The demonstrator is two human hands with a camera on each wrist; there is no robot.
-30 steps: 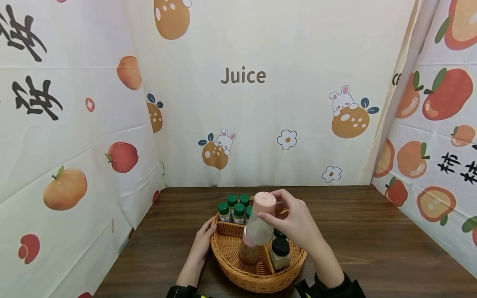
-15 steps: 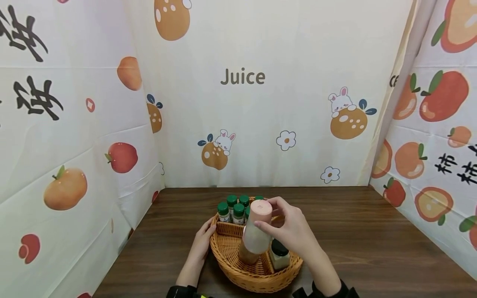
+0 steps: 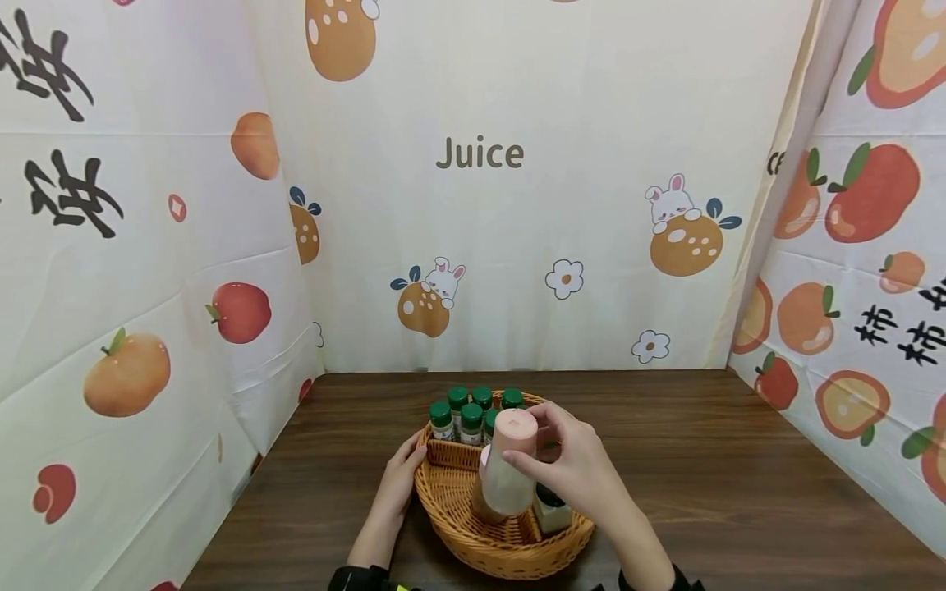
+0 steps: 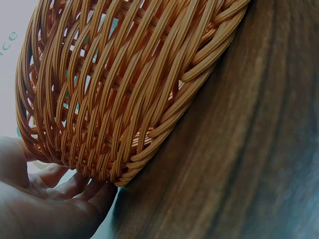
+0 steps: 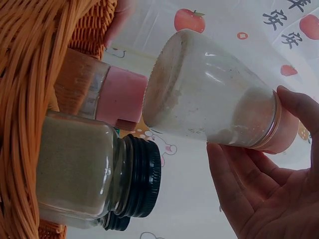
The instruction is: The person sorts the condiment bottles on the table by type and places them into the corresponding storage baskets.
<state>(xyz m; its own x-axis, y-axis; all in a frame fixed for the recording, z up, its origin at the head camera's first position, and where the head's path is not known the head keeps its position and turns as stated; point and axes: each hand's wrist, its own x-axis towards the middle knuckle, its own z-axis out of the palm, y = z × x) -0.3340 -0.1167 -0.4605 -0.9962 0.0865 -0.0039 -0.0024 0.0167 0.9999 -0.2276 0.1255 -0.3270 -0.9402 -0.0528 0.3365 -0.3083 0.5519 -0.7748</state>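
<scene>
Your right hand grips a pink-capped jar near its cap, fingers and thumb curled round the top. The jar hangs upright just above the front compartment of the wicker basket, its base clear of the things below, as the right wrist view shows: pale powder fills the lower part of the glass.

Under it, at about 7 o'clock from the held jar, a second pink-capped jar with brown contents stands in the same compartment. At 4 o'clock from the held jar, a black-lidded jar of greenish-grey powder stands beyond the divider, partly hidden by your hand; the right wrist view shows it clearly, with another black lid just behind it.

At the basket's 12 o'clock, a cluster of green-capped bottles fills the far compartment.

Your left hand rests against the basket's outer wall at its 9 o'clock, fingers fairly straight and laid along the weave, closed round nothing; the left wrist view shows the fingers touching the woven side low down. The basket sits on a dark wooden table.
</scene>
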